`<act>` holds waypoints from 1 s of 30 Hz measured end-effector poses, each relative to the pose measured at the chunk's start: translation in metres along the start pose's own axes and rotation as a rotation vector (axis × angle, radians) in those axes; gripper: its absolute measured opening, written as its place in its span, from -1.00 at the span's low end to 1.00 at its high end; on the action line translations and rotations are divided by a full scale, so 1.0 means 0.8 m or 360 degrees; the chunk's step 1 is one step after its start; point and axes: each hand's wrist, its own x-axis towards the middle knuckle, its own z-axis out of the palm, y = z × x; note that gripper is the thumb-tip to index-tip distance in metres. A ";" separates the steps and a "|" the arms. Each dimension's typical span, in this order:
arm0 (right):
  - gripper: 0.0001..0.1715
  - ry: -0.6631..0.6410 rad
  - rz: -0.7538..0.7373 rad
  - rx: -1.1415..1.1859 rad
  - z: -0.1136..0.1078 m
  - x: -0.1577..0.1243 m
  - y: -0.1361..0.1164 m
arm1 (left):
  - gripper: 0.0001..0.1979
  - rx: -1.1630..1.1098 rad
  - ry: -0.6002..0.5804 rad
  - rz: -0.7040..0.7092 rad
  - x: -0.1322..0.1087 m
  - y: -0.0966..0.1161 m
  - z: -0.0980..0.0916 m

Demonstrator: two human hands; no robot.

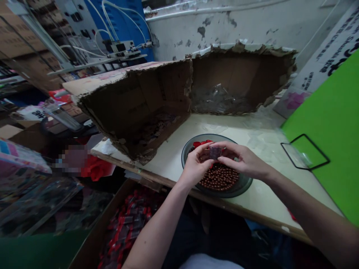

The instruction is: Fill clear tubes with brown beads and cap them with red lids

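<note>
Head view, as I read it from afar, left to right.

Lower left: a cardboard box (97, 228) below the desk (260, 203), filled with red-and-dark packets (126, 224). Above it, on the desk, stands a torn carton (134, 112), its cut-open side facing the hands.

Centre: my left hand (196, 164) reaches in from the lower edge of the view, fingers curled and closed on the left side of a small dark packet (215, 152). The packet is held in the air just above a grey bowl (244, 186) and is about as wide as it is tall, so I can make out no clear long axis. Red pieces (201, 144) show just behind the left fingers, and brown beads (220, 178) lie heaped in the bowl directly below.

Right of centre: my right hand (241, 158) comes in from the right, its thumb and fingers pinching the packet's other side. Neither hand is clearly nearer; the packet lies between them.

Far right: a black wire frame (316, 148) lies against a green board (328, 123).
</note>
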 end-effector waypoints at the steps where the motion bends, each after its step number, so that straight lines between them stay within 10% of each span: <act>1: -0.55 0.0019 0.0021 0.0062 -0.001 -0.001 0.000 | -0.51 -0.0003 0.0007 -0.0001 0.001 0.000 0.000; 7: -0.51 0.0318 0.0282 0.0162 -0.019 -0.001 0.040 | -0.50 -0.0017 0.0019 -0.0038 0.002 0.002 -0.001; 16: -0.64 -0.0326 0.0238 -0.1034 0.041 0.020 0.116 | -0.46 -0.0136 0.0053 -0.0066 0.000 0.002 -0.003; 22: -0.61 -0.0457 0.0108 -0.0932 0.081 0.033 0.115 | -0.50 -0.0114 0.0159 -0.0039 -0.001 -0.003 -0.012; 30: -0.71 -0.0146 0.0314 0.0011 0.032 0.023 0.101 | -0.70 0.0001 0.0336 -0.0067 -0.005 -0.015 -0.038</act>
